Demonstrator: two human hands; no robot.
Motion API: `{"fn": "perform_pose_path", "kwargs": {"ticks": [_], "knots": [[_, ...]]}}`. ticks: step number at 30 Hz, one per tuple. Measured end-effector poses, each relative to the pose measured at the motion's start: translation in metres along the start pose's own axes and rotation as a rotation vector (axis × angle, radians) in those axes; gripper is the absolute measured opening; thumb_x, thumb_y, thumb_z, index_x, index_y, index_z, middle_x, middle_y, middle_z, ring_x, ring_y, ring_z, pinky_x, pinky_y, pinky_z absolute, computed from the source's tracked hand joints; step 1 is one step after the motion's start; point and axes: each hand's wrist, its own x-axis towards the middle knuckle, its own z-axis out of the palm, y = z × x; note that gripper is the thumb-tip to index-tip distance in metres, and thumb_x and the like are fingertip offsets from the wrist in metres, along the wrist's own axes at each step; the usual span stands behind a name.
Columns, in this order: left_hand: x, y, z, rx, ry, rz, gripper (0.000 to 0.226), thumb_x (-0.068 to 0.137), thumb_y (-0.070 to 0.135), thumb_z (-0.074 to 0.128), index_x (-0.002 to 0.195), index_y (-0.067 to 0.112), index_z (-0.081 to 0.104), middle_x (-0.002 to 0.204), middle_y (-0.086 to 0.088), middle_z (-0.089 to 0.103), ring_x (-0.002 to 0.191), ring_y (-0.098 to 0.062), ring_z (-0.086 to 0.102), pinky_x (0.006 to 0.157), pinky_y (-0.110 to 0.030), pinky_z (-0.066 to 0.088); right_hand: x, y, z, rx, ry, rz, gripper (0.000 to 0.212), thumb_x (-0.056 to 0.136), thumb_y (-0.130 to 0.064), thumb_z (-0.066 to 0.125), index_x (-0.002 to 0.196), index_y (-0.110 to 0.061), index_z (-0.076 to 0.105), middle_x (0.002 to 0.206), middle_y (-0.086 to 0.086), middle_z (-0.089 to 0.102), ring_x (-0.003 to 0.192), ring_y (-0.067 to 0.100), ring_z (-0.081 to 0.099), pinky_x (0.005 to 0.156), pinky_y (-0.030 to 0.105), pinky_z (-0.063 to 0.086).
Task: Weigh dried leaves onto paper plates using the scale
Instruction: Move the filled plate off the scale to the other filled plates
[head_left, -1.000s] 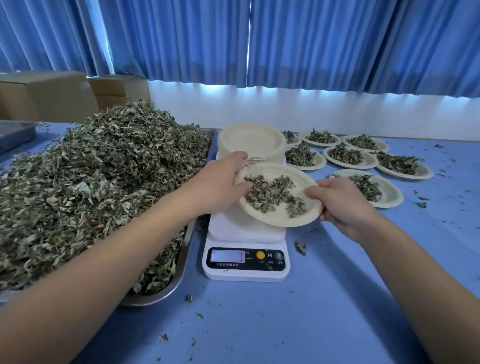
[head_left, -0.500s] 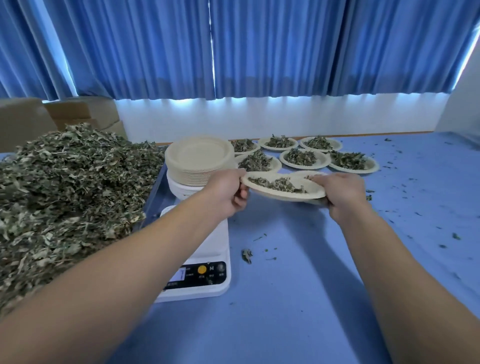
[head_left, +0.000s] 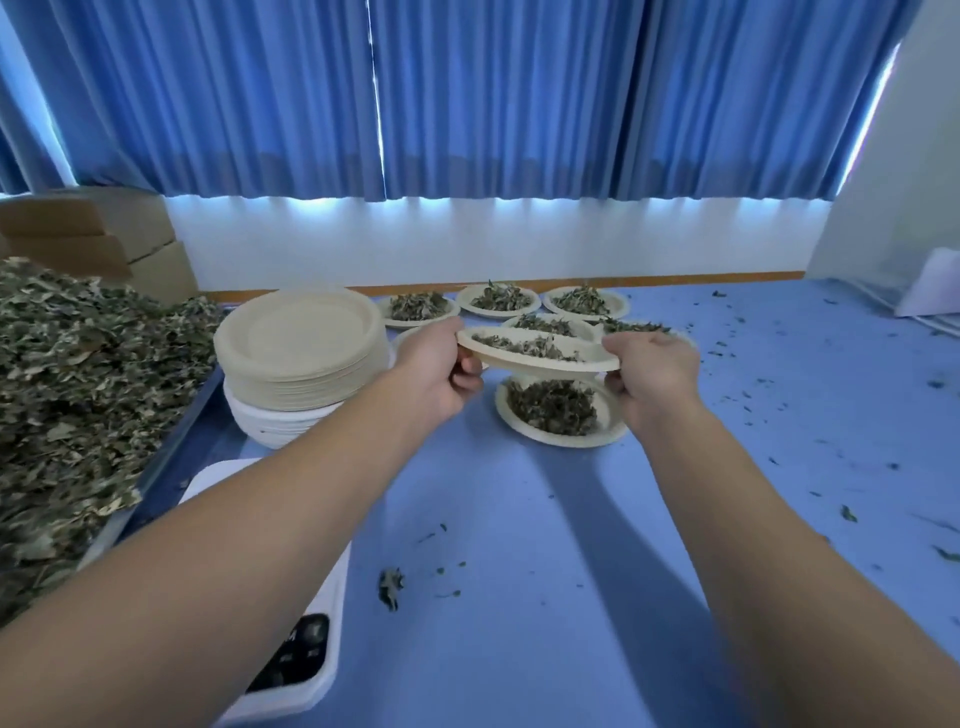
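A paper plate of dried leaves (head_left: 540, 356) hangs in the air, seen almost edge-on. My left hand (head_left: 441, 371) grips its left rim and my right hand (head_left: 649, 376) grips its right rim. Directly below it another filled plate (head_left: 558, 415) rests on the blue table. The white scale (head_left: 306, 644) stands at the lower left, mostly hidden by my left forearm, with nothing seen on it. A big heap of dried leaves (head_left: 78, 395) fills a metal tray on the left.
A stack of unused paper plates (head_left: 301, 353) stands beside the heap, on white bowls. Several filled plates (head_left: 498, 299) sit in rows at the back. Leaf crumbs (head_left: 389, 587) litter the blue table (head_left: 779, 467). Cardboard boxes (head_left: 93, 239) stand at the far left.
Both hands lifted the filled plate off the scale and carried it forward and right, over the filled plates. The view turned right, so the scale slid to the lower left.
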Motion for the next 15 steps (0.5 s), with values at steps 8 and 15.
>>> {"fn": "perform_pose_path", "kwargs": {"ticks": [8,15], "knots": [[0.072,-0.002,0.038,0.057,0.143,0.084,0.011,0.103,0.017,0.050,0.097,0.011,0.058,0.061,-0.003,0.049,0.039,-0.012,0.043,0.035,-0.017,0.022,0.099,-0.011,0.029,-0.194,0.031,-0.138,0.013,0.089,-0.013,0.078,0.083,-0.006,0.067,0.077,0.014,0.068,0.057,0.024,0.059,0.058,0.035,0.053],[0.149,0.014,0.042,0.274,0.302,0.244,0.014,0.100,0.018,0.053,0.104,0.017,0.066,0.093,-0.011,0.066,0.064,-0.024,0.053,0.042,-0.022,0.044,0.165,-0.007,0.059,-0.493,-0.161,0.047,0.020,0.089,-0.009,0.077,0.079,-0.001,0.063,0.048,0.007,0.062,0.030,0.011,0.053,0.032,0.017,0.033]]}}
